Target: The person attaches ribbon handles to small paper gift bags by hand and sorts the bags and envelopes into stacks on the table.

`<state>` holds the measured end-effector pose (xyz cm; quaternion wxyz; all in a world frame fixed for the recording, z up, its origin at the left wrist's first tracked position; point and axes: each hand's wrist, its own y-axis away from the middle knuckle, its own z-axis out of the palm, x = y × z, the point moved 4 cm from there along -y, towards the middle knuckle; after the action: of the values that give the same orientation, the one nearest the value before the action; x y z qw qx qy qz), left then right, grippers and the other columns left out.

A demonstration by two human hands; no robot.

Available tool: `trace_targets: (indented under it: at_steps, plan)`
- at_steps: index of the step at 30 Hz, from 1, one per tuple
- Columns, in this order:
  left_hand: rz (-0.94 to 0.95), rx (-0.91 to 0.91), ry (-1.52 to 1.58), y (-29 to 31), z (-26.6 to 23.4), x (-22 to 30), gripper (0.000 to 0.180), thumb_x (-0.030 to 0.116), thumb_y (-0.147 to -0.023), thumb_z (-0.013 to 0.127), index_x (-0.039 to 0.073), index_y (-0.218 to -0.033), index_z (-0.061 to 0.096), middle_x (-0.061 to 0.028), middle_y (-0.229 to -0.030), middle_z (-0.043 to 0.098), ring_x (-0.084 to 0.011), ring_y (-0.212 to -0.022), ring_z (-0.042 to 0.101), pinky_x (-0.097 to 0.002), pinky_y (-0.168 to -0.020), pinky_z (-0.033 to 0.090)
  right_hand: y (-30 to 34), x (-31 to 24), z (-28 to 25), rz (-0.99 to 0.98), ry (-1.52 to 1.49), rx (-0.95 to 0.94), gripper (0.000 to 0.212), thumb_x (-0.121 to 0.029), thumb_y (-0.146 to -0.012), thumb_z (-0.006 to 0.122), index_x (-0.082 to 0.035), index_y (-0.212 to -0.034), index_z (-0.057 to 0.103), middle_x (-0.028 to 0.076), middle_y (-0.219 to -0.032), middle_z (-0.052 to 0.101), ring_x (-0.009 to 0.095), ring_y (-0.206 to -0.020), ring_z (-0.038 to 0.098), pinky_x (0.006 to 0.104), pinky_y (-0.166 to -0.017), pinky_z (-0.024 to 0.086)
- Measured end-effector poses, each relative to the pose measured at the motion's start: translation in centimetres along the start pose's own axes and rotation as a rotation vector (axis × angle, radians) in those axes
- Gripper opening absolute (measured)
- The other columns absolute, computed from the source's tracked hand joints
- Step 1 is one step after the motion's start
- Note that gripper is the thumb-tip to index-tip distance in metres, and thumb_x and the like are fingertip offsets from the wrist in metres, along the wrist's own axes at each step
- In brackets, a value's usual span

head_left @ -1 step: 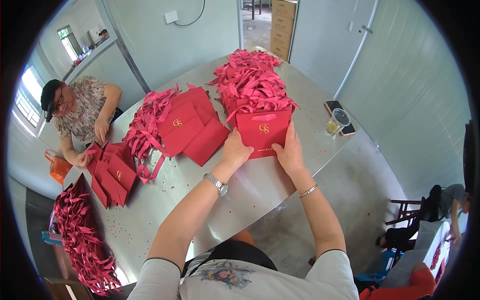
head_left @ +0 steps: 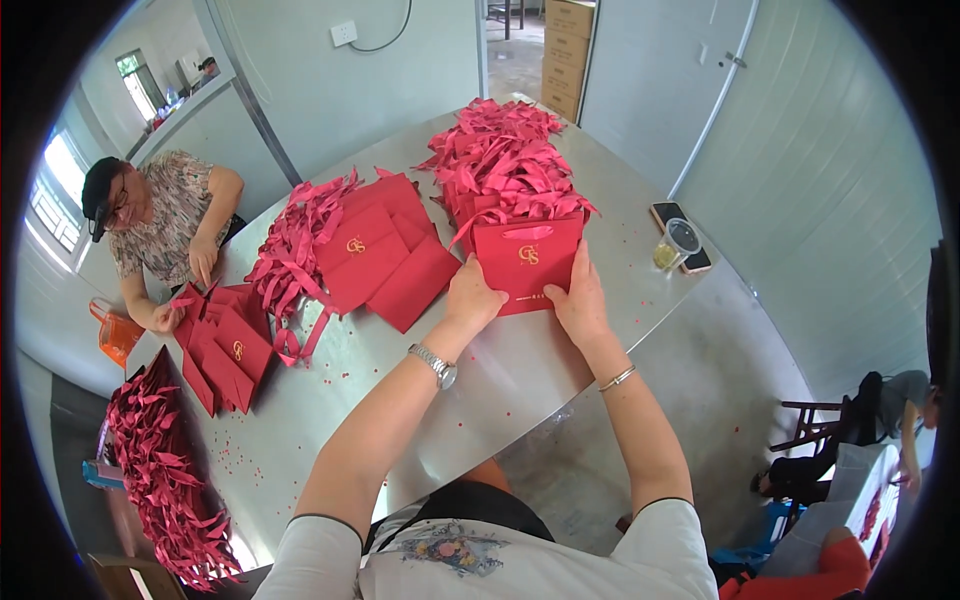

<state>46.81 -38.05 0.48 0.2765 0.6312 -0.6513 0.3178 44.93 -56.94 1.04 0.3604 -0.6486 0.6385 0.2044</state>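
Note:
Between my two hands is a red paper gift bag (head_left: 528, 264) with a gold emblem and a pink ribbon at its top. My left hand (head_left: 474, 293) grips its left edge, thumb on the lower front. On the opposite edge my right hand (head_left: 577, 297) is closed the same way. The bag rests against the near end of a long row of bags topped with pink ribbons (head_left: 505, 160). Fingers behind the bag are hidden. To the left lies a fanned pile of red gift bags (head_left: 385, 250) with loose ribbons (head_left: 295, 245).
Across the metal table (head_left: 400, 385), a co-worker (head_left: 170, 220) handles more red bags (head_left: 228, 350). Another ribboned row (head_left: 165, 480) stands at the left edge. A plastic cup (head_left: 676, 245) and a phone (head_left: 680, 222) sit at the right edge. Red specks dot the tabletop.
Almost nothing differs; the bag between my hands has shifted very slightly upward. My hands hold the same grip.

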Motion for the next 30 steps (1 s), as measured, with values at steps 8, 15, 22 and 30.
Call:
trace_targets:
  at_steps: [8,15,22,30]
  plan:
    - [-0.013,0.074,-0.067,-3.9,0.2,-1.0,0.058,0.017,-0.068,0.079,-0.002,-0.116,0.053,-0.0239,-0.105,0.067,-0.0388,-0.102,0.064,-0.0419,-0.090,0.052,-3.6,0.2,1.2,-0.011,0.003,0.013,0.096,-0.007,-0.078,0.074,-0.001,-0.152,0.014,0.024,-0.140,0.044,0.039,-0.126,0.047,0.0411,-0.104,0.043]
    - [-0.027,0.035,0.055,0.9,0.5,-0.4,0.074,0.015,-0.073,0.076,-0.007,-0.134,0.041,-0.0277,-0.122,0.059,-0.0416,-0.113,0.057,-0.0433,-0.098,0.047,-0.2,1.5,0.1,-0.079,-0.333,-0.015,0.085,-0.008,-0.083,0.069,0.002,-0.151,0.019,0.025,-0.147,0.040,0.033,-0.134,0.044,0.0367,-0.109,0.038]
    - [0.003,0.071,0.180,3.9,0.7,-0.4,0.078,0.015,-0.077,0.072,-0.008,-0.141,0.033,-0.0297,-0.134,0.049,-0.0418,-0.125,0.049,-0.0418,-0.107,0.040,3.3,1.8,0.1,-0.133,-0.154,0.158,0.072,-0.013,-0.091,0.064,0.006,-0.148,0.024,0.026,-0.147,0.040,0.033,-0.135,0.043,0.0367,-0.110,0.035]
    - [0.036,0.356,0.146,8.9,-5.7,-4.0,0.060,0.015,-0.086,0.063,-0.008,-0.136,0.039,-0.0280,-0.129,0.049,-0.0416,-0.124,0.045,-0.0445,-0.107,0.038,3.3,4.3,-0.4,-0.068,-0.410,0.290,0.065,-0.022,-0.097,0.058,0.005,-0.148,0.027,0.021,-0.149,0.038,0.028,-0.137,0.039,0.0389,-0.112,0.032]
